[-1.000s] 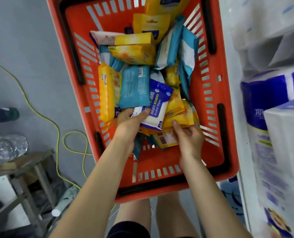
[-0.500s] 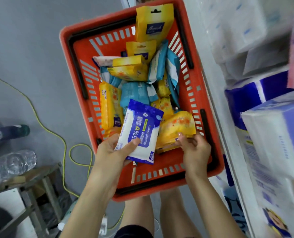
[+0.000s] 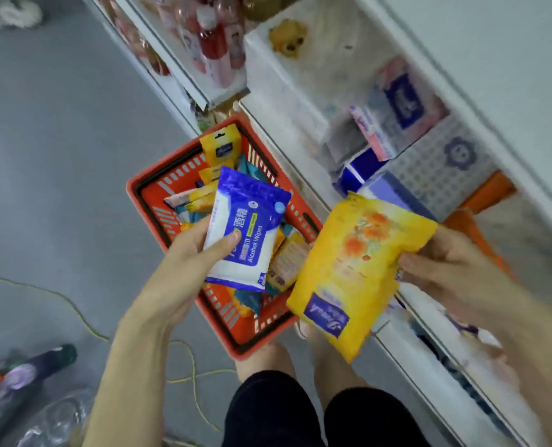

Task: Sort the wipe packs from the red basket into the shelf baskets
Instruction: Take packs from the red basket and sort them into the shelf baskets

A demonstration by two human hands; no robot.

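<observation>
My left hand (image 3: 189, 262) grips the blue-and-white alcohol wipes pack (image 3: 247, 221) at its lower left corner, thumb pressed across the front face and fingers behind. The pack is held above the red basket (image 3: 145, 204), clear of the packs inside. My right hand (image 3: 452, 266) pinches the yellow wipe pack (image 3: 355, 269) at its right edge, fingers curled round it. This pack is held to the right of the basket, in front of the white shelf (image 3: 303, 104). More yellow and blue wipe packs (image 3: 219, 150) lie in the basket, which stands on the grey floor just beside the shelf.
</observation>
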